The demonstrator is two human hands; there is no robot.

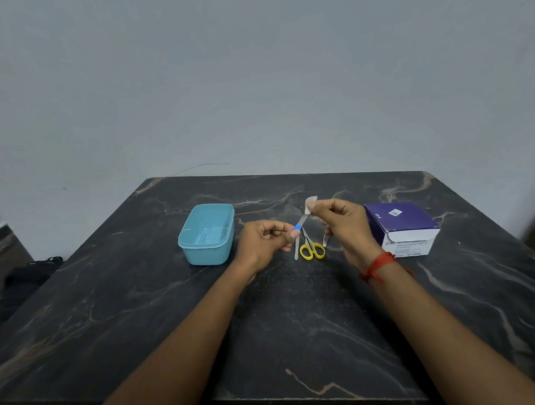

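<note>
Grips a slim tool [301, 220] by its blue handle with the left hand [264, 244], just above and to the left of the yellow-handled scissors [312, 250]; thumb and curled fingers clamped on the blue part; metal end tilted up and away, toward the right hand [344, 225].

Pinches a small white pad [310, 204] between thumb and forefinger of the right hand, above and beyond the scissors; pad in contact with the metal tip of the tool; cannot tell whether folded round the tip or only pressed against it; other fingers of the right hand curled loosely toward the palm.

Both hands raised off the dark marbled table [299, 325], over the scissors; linked only through tool and pad.

Flat on the table, just beside the left handle loop of the scissors: a plain metal file [296, 250]; just right of the scissors, partly hidden behind the right hand: a small metal instrument [325, 240], kind not discernible.

Well left of the scissors: a teal container [207, 256], upright, lid off.

Well right of the scissors: a purple and white carton [402, 222], printed face toward the camera; print too small to read in full.

Nearer than the scissors, round the right wrist: a red thread [375, 266].
</note>
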